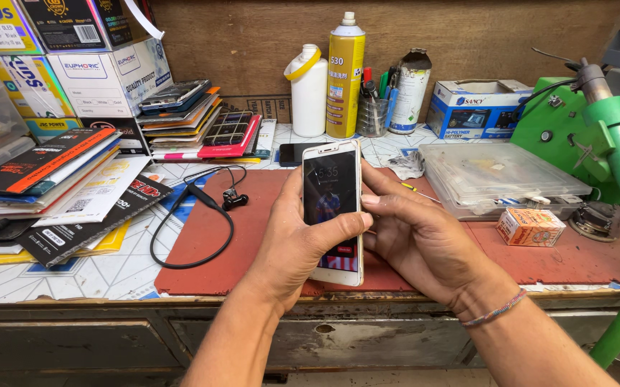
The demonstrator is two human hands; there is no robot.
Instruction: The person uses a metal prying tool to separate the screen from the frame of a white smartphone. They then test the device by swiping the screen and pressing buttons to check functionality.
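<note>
Both hands grip a white smartphone [333, 211] above the red mat [202, 244] on the worktop [73, 276].

Left hand [299, 244] wraps its side, thumb across the lit screen; right hand [414, 240] cradles the back. A loosened grip could drop it.

A red mat [554, 261] covers the near bench. A black cable [194, 215] loops at its left edge; packets [59, 186] pile further left. Far back stand a white bottle [309, 93] and yellow can [344, 79]. A clear tray [493, 175] and small orange box [530, 226] sit right.

Lit phone screen [331, 193] upright, centre. Stacked cardboard boxes [73, 50] far left. Blue-white box [475, 107] rear right. Small orange carton [530, 226] right.
</note>
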